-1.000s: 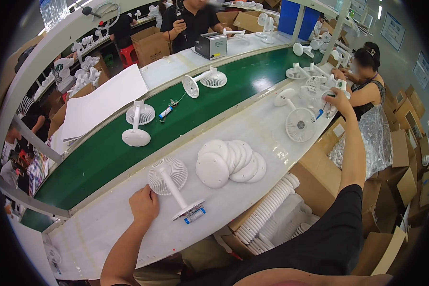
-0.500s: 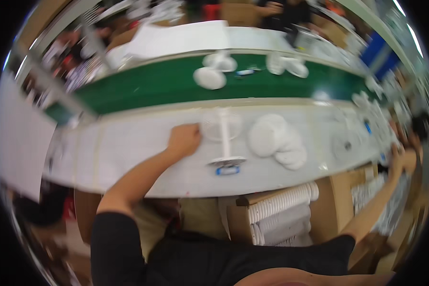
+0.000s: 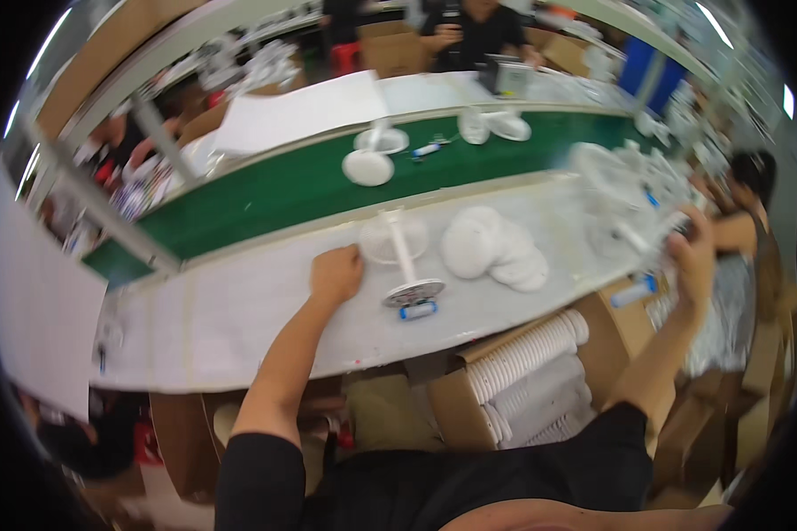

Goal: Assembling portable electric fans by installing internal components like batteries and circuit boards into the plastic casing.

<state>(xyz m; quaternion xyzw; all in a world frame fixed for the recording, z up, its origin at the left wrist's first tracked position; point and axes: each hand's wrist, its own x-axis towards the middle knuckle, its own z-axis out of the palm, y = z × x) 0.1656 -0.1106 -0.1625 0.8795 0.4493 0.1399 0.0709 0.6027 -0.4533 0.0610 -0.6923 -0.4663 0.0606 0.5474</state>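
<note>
My left hand [image 3: 336,273] rests on the table in a closed fist, its fingertips hidden, beside the rim of a clear round disc. The disc belongs to a white stemmed piece [image 3: 403,252] with a round base and a blue-and-white cylinder [image 3: 418,311] at its near end. To its right lie several overlapping white round discs [image 3: 491,248]. My right hand [image 3: 692,252] is raised at the table's right edge, gripping a similar white stemmed piece [image 3: 630,237]. That piece is blurred, and a blue-and-white cylinder [image 3: 634,290] hangs below the hand.
A cardboard box [image 3: 460,407] of stacked white ribbed parts stands at the table's near side. Beyond runs a green belt [image 3: 257,196] bearing more white pieces. Clear plastic-like parts [image 3: 660,177] pile at the right, near another person [image 3: 748,212]; someone else [image 3: 478,35] sits across.
My right hand has come up and inward from the pile at the right, bringing a stemmed piece with its cylinder. The view has tilted; my left hand stays near the clear disc.
</note>
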